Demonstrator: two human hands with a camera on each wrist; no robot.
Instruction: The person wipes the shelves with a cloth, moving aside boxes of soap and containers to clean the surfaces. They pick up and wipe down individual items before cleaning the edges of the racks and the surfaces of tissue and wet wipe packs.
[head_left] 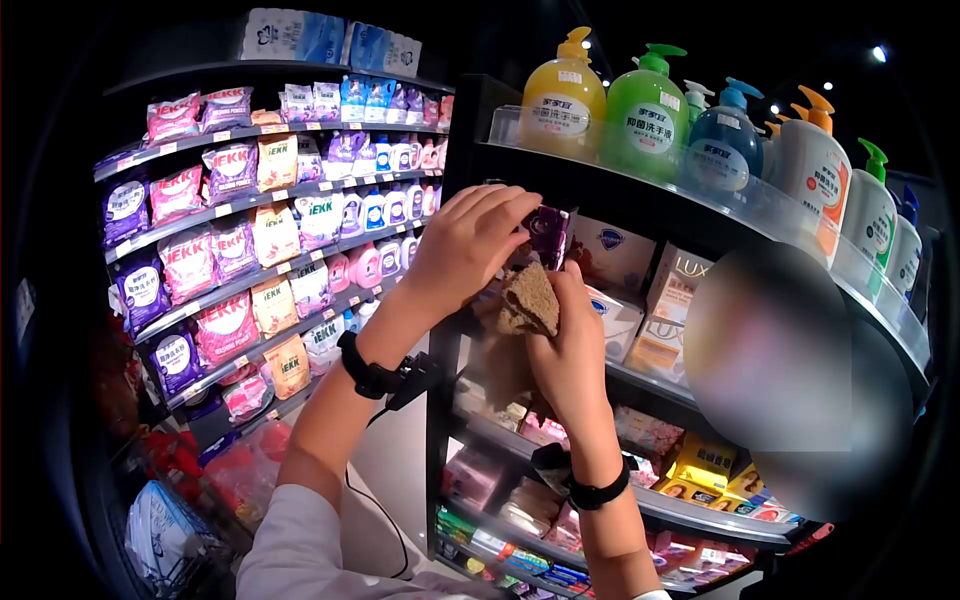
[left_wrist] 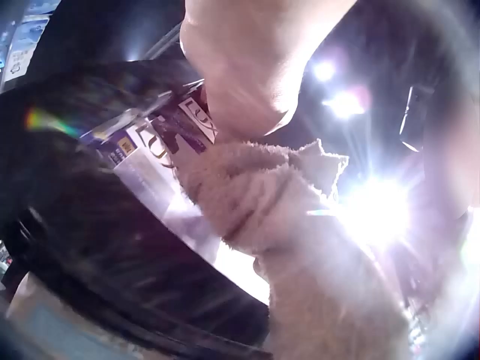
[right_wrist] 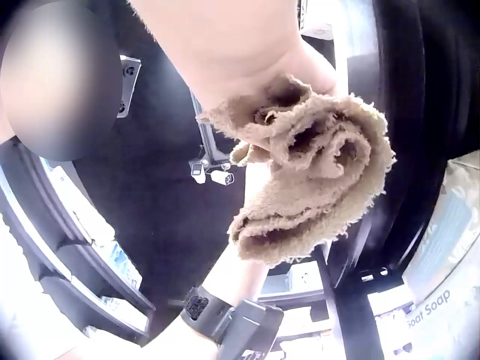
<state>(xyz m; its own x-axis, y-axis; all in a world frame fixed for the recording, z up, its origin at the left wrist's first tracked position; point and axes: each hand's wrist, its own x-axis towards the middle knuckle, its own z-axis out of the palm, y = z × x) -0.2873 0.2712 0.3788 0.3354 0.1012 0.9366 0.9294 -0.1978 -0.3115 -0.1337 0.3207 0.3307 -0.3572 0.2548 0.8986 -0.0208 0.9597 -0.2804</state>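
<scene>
Near the middle of the head view, my left hand pinches a small dark purple soap box between thumb and fingers at its left side. Just below it my right hand grips a bunched brown cloth, its thumb tip right at the lower edge of the box. In the right wrist view the fuzzy cloth is folded in loose layers and hides the fingers. The left wrist view shows the same cloth hanging down, with purple and white LUX boxes beside it.
Pump bottles stand on the curved top shelf behind a clear lip. Soap boxes fill the shelves below. Washing powder bags line shelves on the left. A blurred patch covers the right side. A cable hangs by my left arm.
</scene>
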